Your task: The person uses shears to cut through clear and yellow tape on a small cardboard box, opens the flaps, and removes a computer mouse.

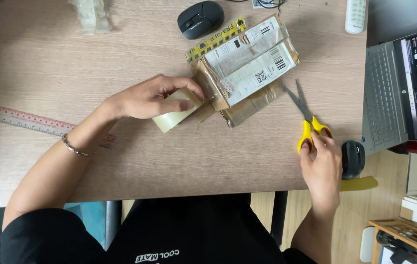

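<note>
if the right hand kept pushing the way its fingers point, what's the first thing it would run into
The right hand points up the desk along the yellow-handled scissors it already grips. Beyond the blade tips, the first thing in line looks like the taped cardboard parcel, near its right edge, though it might just miss it.

- There is a single view, from a camera worn on the person's head.
- It looks almost straight down on the table (pixel 169 166), close enough that the tabletop fills most of the frame.
- The person's black-clothed torso and both forearms enter from the near edge.
- The table's far side runs out of the top edge.
- At the right, floor shows past the table's edge.
</note>
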